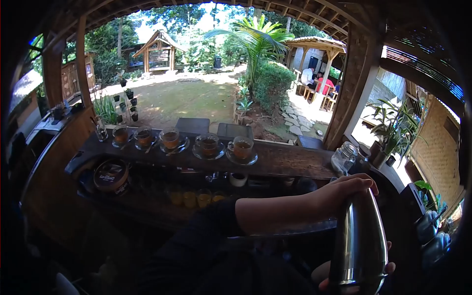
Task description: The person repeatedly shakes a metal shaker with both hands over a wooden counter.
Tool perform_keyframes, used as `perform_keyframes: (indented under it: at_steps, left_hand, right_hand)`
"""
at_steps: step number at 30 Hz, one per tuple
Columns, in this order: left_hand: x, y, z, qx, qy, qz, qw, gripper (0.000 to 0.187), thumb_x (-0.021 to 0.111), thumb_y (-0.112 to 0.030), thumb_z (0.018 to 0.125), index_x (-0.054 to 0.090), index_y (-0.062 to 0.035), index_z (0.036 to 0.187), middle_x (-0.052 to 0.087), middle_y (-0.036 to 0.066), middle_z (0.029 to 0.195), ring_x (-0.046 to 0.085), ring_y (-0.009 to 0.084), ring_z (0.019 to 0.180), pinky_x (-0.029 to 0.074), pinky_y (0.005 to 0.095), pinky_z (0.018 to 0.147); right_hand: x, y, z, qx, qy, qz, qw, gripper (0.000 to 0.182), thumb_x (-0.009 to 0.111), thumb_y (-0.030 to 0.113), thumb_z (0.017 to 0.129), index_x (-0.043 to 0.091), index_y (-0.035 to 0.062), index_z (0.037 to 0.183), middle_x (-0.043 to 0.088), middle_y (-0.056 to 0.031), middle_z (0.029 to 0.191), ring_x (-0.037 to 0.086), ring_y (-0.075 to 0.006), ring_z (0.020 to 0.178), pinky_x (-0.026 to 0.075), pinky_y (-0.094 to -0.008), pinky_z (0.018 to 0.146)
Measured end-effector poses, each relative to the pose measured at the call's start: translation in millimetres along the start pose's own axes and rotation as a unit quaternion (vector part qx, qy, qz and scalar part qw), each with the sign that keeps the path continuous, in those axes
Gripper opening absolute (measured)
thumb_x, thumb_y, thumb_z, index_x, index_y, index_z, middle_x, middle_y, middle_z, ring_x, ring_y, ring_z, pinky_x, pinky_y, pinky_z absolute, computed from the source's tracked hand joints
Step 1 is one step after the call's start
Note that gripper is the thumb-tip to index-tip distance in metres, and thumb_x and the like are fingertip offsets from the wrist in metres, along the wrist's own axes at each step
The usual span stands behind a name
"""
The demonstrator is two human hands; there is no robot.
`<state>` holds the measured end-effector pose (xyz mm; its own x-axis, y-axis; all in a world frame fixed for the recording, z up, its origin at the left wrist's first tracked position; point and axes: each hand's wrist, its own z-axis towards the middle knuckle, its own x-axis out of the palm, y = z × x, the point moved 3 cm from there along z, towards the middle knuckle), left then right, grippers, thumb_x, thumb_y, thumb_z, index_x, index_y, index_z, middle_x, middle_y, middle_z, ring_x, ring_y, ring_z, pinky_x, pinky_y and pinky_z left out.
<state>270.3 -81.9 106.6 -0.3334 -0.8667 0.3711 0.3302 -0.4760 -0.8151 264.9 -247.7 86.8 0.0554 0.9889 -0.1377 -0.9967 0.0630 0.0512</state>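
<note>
A tall shiny metal vessel (361, 241), seemingly a shaker, is held at the lower right. My left hand (346, 191) is wrapped over its upper end. Lower down, the fingers of my right hand (389, 263) curl round its base, with the rest of that hand behind the metal. Just beyond my left hand stands a clear glass jar (344, 157) on the wooden counter (290, 160). Several glass cups of brown drink, among them one at the right end of the row (242, 146), stand on saucers along the counter.
A round brown tub (111, 176) sits on the lower shelf at left, and glasses of yellow liquid (204, 199) stand on it nearer the middle. A wooden post (346, 83) rises at the right of the counter. People (322, 84) sit in a distant hut.
</note>
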Motion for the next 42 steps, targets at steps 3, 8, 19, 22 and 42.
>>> perform_keyframes:
  at_steps: [3, 8, 19, 22, 42]
  left_hand:
    - [-37.9, 2.4, -22.4, -0.054, -0.111, -0.018, 0.992, 0.042, 0.046, -0.042, 0.088, 0.054, -0.0044, 0.104, 0.058, 0.009, 0.089, 0.058, 0.0184, 0.075, 0.047, 0.0283, 0.067]
    - [-135.3, 43.3, -74.6, -0.175, -0.205, -0.231, 0.935, 0.044, 0.040, -0.045, 0.090, 0.055, -0.0071, 0.106, 0.062, 0.009, 0.083, 0.064, 0.0228, 0.073, 0.049, 0.0350, 0.053]
    - [-173.9, 2.1, -248.0, 0.154, -0.315, -0.422, 0.836, 0.027, 0.049, -0.039, 0.091, 0.054, -0.0170, 0.106, 0.053, 0.010, 0.116, 0.059, 0.0316, 0.097, 0.053, 0.0424, 0.076]
    - [-196.2, -11.4, -290.1, 0.168, -0.203, -0.401, 0.877, 0.032, 0.048, -0.041, 0.091, 0.056, -0.0146, 0.108, 0.052, 0.011, 0.114, 0.059, 0.0335, 0.091, 0.053, 0.0409, 0.069]
    - [-52.4, -60.8, -263.5, 0.340, -0.166, -0.058, 0.924, 0.036, 0.040, -0.047, 0.094, 0.049, -0.0164, 0.112, 0.044, 0.007, 0.106, 0.054, 0.0347, 0.086, 0.048, 0.0392, 0.064]
  right_hand:
    - [52.0, 12.4, -22.3, 0.067, -0.145, 0.177, 0.971, 0.089, 0.067, 0.053, 0.076, 0.017, 0.0115, 0.136, 0.032, -0.0261, 0.135, 0.045, -0.0407, 0.119, 0.047, -0.0568, 0.090]
    - [123.7, 5.4, -3.6, 0.105, -0.062, 0.239, 0.963, 0.094, 0.081, 0.022, 0.068, 0.018, 0.0077, 0.137, 0.042, -0.0181, 0.129, 0.039, -0.0352, 0.124, 0.033, -0.0455, 0.102]
    - [274.8, 122.1, 17.5, -0.185, 0.241, 0.475, 0.826, 0.063, 0.082, 0.020, 0.060, 0.052, 0.0128, 0.115, 0.051, -0.0174, 0.120, 0.051, -0.0367, 0.111, 0.045, -0.0468, 0.088]
    - [283.0, 153.0, 21.4, -0.225, 0.231, 0.520, 0.791, 0.054, 0.078, 0.021, 0.065, 0.057, 0.0144, 0.114, 0.048, -0.0140, 0.125, 0.047, -0.0369, 0.113, 0.044, -0.0491, 0.089]
    - [155.9, 148.8, 35.3, -0.464, 0.125, 0.664, 0.573, 0.040, 0.073, 0.024, 0.072, 0.059, 0.0311, 0.109, 0.050, -0.0048, 0.128, 0.046, -0.0404, 0.116, 0.043, -0.0513, 0.088]
